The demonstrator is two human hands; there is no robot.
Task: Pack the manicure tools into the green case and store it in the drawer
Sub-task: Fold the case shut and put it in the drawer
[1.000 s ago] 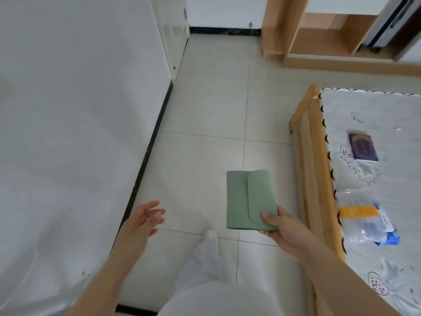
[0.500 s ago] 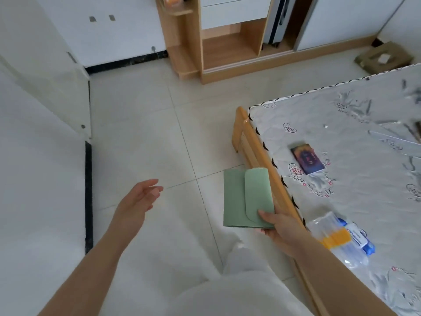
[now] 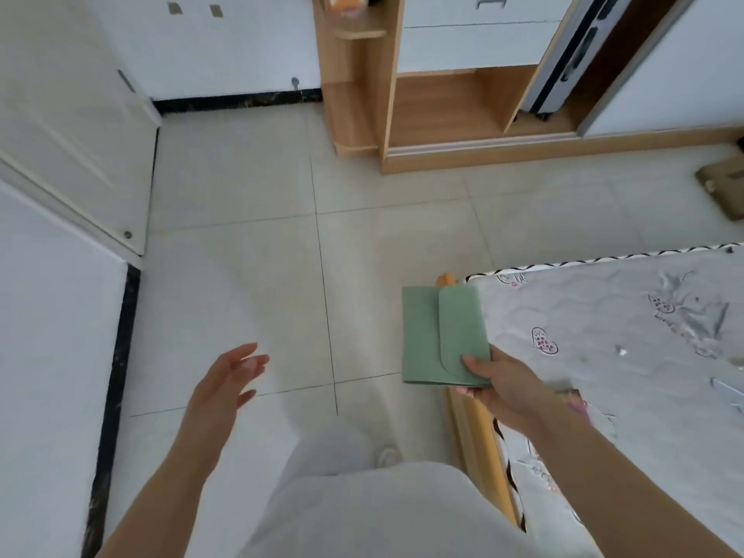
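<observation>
- Right hand [image 3: 508,386] grasps the closed green case [image 3: 439,336] by its near right corner, thumb on top.
- Left hand [image 3: 225,386] hangs empty over the floor [image 3: 241,275], fingers [image 3: 249,362] released.

View has swung rightward: the wardrobe [image 3: 451,114] with its white drawers [image 3: 475,46] now fills the upper frame, and the bed [image 3: 604,336] corner sits nearer centre. The green case [image 3: 441,336], formerly over floor [image 3: 241,275], now overlaps the bed corner. The dark card and plastic packet have left view.
</observation>
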